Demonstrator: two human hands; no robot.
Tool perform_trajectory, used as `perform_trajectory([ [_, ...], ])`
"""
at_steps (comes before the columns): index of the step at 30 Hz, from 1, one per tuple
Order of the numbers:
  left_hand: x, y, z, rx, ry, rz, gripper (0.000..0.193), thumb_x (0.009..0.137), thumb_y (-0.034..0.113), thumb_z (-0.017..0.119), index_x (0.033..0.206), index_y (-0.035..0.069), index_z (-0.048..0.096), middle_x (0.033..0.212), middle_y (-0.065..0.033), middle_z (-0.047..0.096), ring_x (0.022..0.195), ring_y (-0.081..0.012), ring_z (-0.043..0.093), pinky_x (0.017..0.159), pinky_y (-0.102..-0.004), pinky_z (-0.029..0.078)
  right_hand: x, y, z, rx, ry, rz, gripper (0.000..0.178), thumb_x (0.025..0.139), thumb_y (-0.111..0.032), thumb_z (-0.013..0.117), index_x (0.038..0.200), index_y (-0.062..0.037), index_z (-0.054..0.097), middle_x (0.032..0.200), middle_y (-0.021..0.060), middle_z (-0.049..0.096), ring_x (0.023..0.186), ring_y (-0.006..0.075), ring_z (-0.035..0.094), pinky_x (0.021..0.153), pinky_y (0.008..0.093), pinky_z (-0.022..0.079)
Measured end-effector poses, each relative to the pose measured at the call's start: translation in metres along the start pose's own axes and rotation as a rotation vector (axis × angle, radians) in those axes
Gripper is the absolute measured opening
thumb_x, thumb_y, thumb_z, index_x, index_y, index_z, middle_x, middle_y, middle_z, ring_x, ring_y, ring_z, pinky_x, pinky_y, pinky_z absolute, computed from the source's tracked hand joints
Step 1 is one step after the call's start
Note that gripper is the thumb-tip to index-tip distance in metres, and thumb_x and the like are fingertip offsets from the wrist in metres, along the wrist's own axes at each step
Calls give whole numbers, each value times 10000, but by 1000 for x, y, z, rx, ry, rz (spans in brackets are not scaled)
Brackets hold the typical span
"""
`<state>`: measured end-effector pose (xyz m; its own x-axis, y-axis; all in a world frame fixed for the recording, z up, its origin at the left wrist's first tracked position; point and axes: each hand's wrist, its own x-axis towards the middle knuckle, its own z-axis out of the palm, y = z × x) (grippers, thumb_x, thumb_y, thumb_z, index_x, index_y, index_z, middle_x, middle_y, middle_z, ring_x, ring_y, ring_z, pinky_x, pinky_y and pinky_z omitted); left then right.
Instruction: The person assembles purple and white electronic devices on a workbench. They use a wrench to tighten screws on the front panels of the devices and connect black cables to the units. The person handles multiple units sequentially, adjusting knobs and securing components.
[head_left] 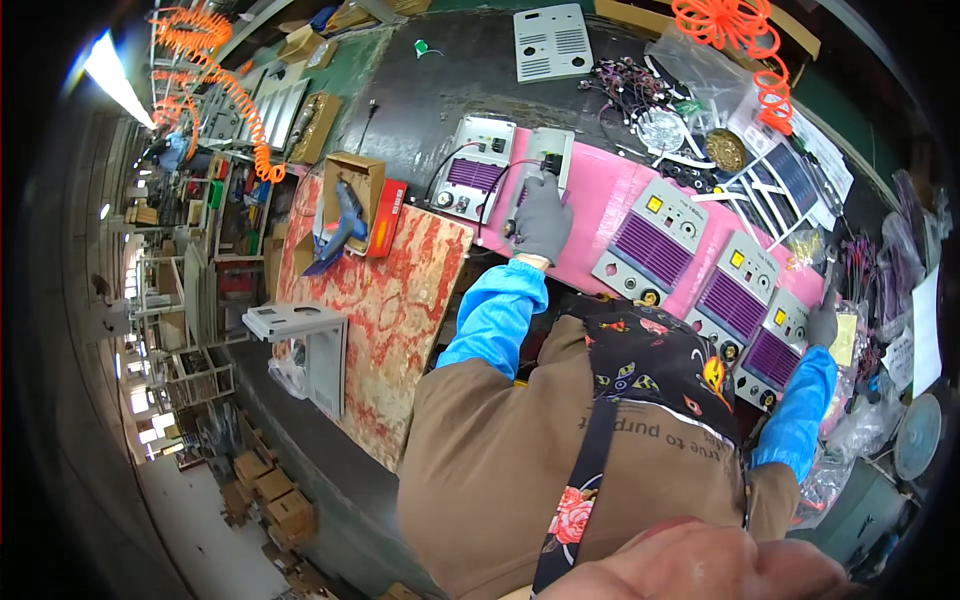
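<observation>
My left hand point(542, 218), in a grey glove, is closed on a pale grey front panel point(563, 147), which stands partly behind the fingers. A black part and a red and a black cable show by its upper end. Just left of it lies another grey panel point(484, 160) with a purple grille, joined by the cables. My right hand point(822, 325), also gloved, reaches to the far right beside a panel with a yellow switch and purple grille point(773, 355). A thin dark shape rises above that hand; its fingers are too small to read.
Two more purple-grilled panels point(655, 240) point(735, 290) lie on the pink mat point(590, 200). Bundled wires point(635, 90), a bowl of brass-coloured small parts point(725, 149) and white strips sit behind. A blue power tool point(345, 225) leans by an open carton point(355, 180) at left. Orange coiled hoses point(725, 25) hang above.
</observation>
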<state>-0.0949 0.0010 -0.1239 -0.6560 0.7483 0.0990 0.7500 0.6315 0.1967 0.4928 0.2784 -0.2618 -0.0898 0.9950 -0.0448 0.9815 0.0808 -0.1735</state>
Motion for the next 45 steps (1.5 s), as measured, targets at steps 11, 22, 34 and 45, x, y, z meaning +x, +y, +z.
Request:
perform_trajectory([
  [11,11,45,54,-13,-238,-282,592,883,192,660,1396,-1,435,1195,-212,542,1035,-373,634,809,-482,545,-1,-28,-20,-134,-107,158,410,908,-208,535,1316,-167,535,1088,220,661,961,432,647,793,536,507],
  [22,7,63,91,-1161,-817,-245,610,889,367,702,1286,-75,565,1113,-184,681,984,-232,658,881,-347,509,-64,-136,-37,158,351,53,327,900,-162,619,1225,-132,643,1094,136,662,1004,341,628,874,441,498],
  [34,14,73,-7,-1399,-814,-210,527,878,261,685,1292,-47,575,1186,-122,663,1077,-207,622,971,-328,459,-88,-161,-44,335,323,-10,299,901,-133,616,1197,-122,657,1085,142,661,1001,336,628,864,432,499],
  [45,-15,75,-2,-1666,-763,-372,560,914,312,634,1323,-55,530,1217,-181,643,1070,-258,663,929,-364,552,-29,-107,-45,309,377,101,285,900,-120,593,1174,-118,673,1090,117,665,991,309,647,859,389,515],
])
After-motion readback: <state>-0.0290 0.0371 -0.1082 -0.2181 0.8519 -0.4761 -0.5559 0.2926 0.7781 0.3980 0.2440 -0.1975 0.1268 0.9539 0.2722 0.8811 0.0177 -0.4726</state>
